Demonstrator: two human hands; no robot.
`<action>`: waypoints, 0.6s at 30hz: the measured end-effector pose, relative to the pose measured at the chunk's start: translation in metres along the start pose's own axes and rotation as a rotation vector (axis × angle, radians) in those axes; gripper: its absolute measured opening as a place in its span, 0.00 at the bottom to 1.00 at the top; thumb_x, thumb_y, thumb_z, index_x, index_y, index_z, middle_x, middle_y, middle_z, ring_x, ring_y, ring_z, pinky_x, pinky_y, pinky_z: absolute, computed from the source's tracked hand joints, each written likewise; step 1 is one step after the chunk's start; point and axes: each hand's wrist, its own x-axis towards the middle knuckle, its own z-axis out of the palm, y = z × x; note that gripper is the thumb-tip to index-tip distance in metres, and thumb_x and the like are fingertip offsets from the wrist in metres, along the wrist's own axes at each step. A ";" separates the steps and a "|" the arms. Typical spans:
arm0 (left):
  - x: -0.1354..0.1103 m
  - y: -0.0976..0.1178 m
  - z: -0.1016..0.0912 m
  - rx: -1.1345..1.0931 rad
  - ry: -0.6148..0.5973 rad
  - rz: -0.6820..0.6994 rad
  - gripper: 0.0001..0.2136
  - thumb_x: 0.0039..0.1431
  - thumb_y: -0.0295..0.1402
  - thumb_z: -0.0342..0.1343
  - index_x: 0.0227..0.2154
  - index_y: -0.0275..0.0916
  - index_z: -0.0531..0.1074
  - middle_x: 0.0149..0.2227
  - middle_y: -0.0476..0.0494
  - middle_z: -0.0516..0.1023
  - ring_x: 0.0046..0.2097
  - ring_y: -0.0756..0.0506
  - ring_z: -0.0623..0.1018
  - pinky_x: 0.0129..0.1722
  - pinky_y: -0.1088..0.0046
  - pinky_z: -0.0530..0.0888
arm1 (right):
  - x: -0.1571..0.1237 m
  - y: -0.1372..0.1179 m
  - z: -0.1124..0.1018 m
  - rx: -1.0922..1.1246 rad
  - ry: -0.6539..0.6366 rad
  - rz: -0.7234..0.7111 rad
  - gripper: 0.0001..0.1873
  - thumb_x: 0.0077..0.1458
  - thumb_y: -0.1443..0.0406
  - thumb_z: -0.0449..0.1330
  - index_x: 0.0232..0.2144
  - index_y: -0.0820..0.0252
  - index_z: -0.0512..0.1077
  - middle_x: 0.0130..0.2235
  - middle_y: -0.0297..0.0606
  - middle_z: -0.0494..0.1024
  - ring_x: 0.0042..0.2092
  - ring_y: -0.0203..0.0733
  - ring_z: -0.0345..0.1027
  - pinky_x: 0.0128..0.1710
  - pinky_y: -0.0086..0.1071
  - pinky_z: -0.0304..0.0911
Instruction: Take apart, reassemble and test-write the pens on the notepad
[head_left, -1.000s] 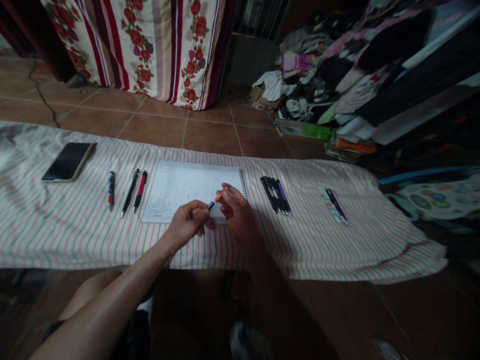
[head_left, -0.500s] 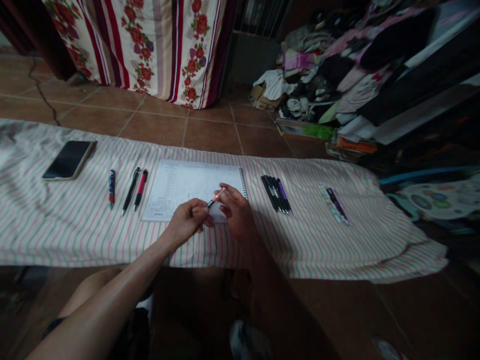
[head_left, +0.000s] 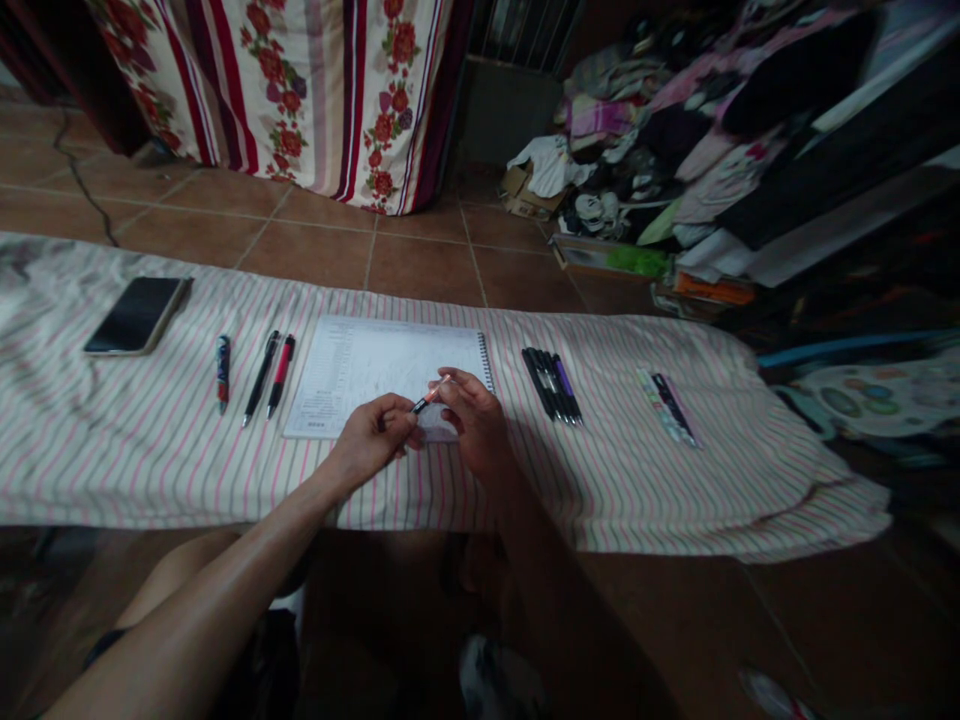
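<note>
Over the lower edge of a spiral notebook [head_left: 375, 355], my left hand [head_left: 375, 430] pinches the dark lower end of a slim pen [head_left: 426, 402] with a black and orange-red barrel. At its other, pale end the fingers of my right hand [head_left: 474, 415] are closed, so both hands hold the pen at a slant. The exact shape of its tip is hidden by my fingers. Left of the notebook lie a red and black pen [head_left: 281, 376], a black pen [head_left: 261, 380] and a blue and red patterned pen [head_left: 223, 375].
Right of the notebook are several black and purple pens [head_left: 552, 386] in a row. Farther right lies a small group of light and dark slim items [head_left: 670, 408]. A phone [head_left: 139, 315] rests at the left on the striped cloth [head_left: 450, 500]. Piled clothes [head_left: 630, 130] stand behind.
Both hands stay in nearly the same place, still on the pen. The view has tilted very slightly; nothing on the cloth has moved.
</note>
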 end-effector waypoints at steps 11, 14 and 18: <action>0.000 -0.007 -0.003 0.036 -0.040 0.040 0.09 0.54 0.37 0.56 0.34 0.37 0.68 0.22 0.49 0.75 0.22 0.52 0.69 0.22 0.76 0.61 | -0.003 -0.003 0.002 -0.119 -0.024 -0.128 0.17 0.46 0.57 0.62 0.39 0.56 0.71 0.29 0.34 0.78 0.31 0.37 0.69 0.27 0.29 0.61; -0.001 -0.010 -0.005 0.060 -0.048 0.070 0.08 0.55 0.37 0.54 0.35 0.37 0.68 0.23 0.49 0.75 0.21 0.53 0.67 0.22 0.76 0.61 | -0.003 -0.004 0.001 -0.140 -0.035 -0.136 0.15 0.46 0.57 0.62 0.37 0.56 0.72 0.28 0.34 0.78 0.30 0.36 0.69 0.27 0.29 0.62; -0.001 -0.012 -0.006 0.108 -0.019 0.094 0.08 0.55 0.36 0.55 0.34 0.38 0.70 0.24 0.49 0.74 0.24 0.51 0.71 0.24 0.76 0.64 | -0.002 -0.003 -0.001 -0.153 -0.044 -0.149 0.14 0.46 0.58 0.63 0.35 0.57 0.72 0.28 0.34 0.78 0.29 0.36 0.69 0.26 0.29 0.62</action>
